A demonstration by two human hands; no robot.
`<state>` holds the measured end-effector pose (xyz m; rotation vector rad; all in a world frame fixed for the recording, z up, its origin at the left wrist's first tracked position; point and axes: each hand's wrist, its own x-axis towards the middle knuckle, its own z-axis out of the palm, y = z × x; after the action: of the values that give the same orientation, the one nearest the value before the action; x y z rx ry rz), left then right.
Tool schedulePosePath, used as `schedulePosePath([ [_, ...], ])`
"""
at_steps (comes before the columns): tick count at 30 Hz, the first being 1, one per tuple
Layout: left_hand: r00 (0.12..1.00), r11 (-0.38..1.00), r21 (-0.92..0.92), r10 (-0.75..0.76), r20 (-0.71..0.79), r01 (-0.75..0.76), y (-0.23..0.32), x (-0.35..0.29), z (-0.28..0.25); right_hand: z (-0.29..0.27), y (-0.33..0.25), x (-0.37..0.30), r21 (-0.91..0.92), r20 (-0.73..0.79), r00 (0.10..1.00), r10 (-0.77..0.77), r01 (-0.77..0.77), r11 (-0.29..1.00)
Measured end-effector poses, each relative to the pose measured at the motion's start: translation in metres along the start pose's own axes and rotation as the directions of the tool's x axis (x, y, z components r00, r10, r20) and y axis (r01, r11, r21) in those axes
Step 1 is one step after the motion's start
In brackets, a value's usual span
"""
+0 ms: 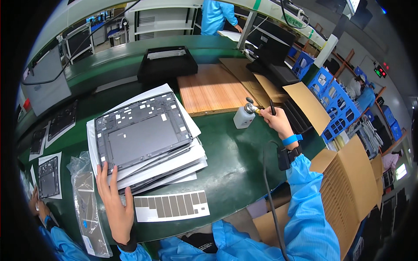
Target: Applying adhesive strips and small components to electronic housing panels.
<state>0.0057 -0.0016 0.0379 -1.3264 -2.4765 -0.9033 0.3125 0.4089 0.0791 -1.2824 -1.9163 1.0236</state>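
Observation:
My left hand [115,206] has its fingers spread, the tips at the near left edge of a stack of dark tablet-like panels [141,130] and white sheets. The top panel is a flat dark frame dotted with small white pieces. To the right, my right hand [278,123] is closed on a slim black pen-like tool [272,107]. Its fingertips meet a small white dispenser bottle [244,118] with a metal top. Something small and yellowish shows at those fingertips; I cannot make out what. A sheet of grey rectangular stickers [174,205] lies in front of the stack.
Behind stand a black tray [167,64] and a wooden board [213,89]. A plastic bag of parts [89,209] lies left. An open cardboard box [348,187] is at right. A black cable [270,195] hangs by my right arm. Co-workers' hands [40,208] are at far left.

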Motion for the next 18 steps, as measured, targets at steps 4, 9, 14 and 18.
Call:
schedulePosePath([
  [4,1.000,1.000,0.007,-0.017,0.012,0.017,0.001,0.001,0.001,0.000,0.004,0.004,-0.044,-0.012,1.000,-0.028,0.027,0.999],
  [9,1.000,1.000,0.023,-0.019,0.021,0.018,0.001,0.002,0.000,-0.001,0.002,0.006,-0.019,-0.015,0.999,0.029,-0.030,0.999],
  [14,1.000,1.000,0.017,-0.012,0.027,0.012,0.002,0.000,-0.002,-0.005,0.010,0.012,-0.079,0.015,1.000,-0.017,0.018,0.997],
  [18,0.999,1.000,0.021,-0.013,0.050,0.012,0.004,0.001,-0.013,-0.011,0.001,0.008,-0.038,0.034,0.997,0.071,-0.070,0.997],
])
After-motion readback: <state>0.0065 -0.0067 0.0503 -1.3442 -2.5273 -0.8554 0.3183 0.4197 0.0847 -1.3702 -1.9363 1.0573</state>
